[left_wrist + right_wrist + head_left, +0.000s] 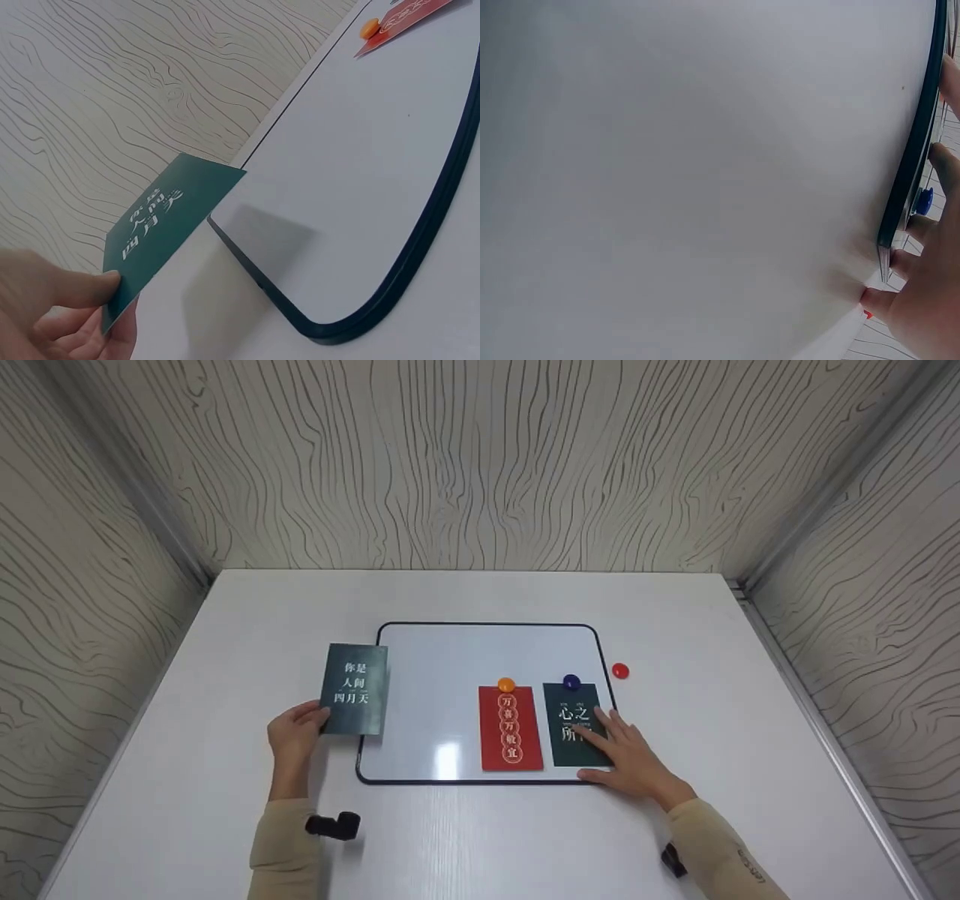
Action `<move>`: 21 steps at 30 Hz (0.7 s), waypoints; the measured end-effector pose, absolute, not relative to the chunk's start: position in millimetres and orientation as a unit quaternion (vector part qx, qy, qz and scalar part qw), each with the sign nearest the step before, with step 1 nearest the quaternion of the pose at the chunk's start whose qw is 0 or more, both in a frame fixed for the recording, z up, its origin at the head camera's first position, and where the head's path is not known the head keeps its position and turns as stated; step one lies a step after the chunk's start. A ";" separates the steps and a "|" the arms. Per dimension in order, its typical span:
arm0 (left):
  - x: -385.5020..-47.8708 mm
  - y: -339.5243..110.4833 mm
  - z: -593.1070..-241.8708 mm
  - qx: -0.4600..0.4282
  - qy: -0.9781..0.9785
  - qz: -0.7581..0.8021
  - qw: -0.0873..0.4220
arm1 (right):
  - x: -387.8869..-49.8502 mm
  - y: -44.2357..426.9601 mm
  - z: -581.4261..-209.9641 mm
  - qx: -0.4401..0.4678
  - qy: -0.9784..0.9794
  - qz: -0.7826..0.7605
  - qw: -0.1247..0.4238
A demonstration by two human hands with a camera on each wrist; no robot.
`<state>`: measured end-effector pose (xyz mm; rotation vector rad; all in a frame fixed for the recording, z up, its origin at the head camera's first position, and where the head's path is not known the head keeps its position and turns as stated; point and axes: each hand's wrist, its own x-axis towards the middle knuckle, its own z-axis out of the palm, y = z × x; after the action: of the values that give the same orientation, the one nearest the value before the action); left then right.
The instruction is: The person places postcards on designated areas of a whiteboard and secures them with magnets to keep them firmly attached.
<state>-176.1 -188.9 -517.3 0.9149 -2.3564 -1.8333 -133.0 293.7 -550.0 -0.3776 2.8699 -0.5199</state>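
Observation:
My left hand (295, 733) pinches a dark green card (355, 682) with white characters by its lower left edge. In the left wrist view this card (169, 217) is raised, casting a shadow over the whiteboard's left edge. My right hand (630, 754) lies with fingers spread over the lower right of a second dark green card (562, 709), hiding part of its text. A blue round magnet (571, 682) sits on that card's top edge. Beside it lies a red card (510, 735) with an orange magnet (506, 685) at its top.
The dark-rimmed whiteboard (427, 682) lies flat on a white table (292, 607). A red magnet (620, 670) is on the table just right of the board. Wood-patterned panels (450, 465) stand behind and at both sides.

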 end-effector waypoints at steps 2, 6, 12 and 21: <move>-176.1 -188.3 -517.4 0.292 -0.753 -0.589 0.008 | -133.4 293.7 -550.1 -0.129 0.971 -0.175 0.100; -174.9 -187.1 -516.5 0.293 -0.753 -0.589 0.006 | -133.7 293.7 -550.0 -0.130 0.971 -0.175 0.099; -173.9 -184.2 -515.7 0.281 -0.757 -0.590 -0.009 | -133.7 293.6 -550.1 -0.129 0.971 -0.174 0.099; -172.7 -177.8 -517.2 0.258 -0.765 -0.589 -0.037 | -132.1 292.8 -550.1 -0.127 0.971 -0.177 0.094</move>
<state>-172.7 -177.8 -517.2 0.8306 -2.4620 -1.8940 -132.1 292.8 -550.1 -0.3752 2.8812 -0.5265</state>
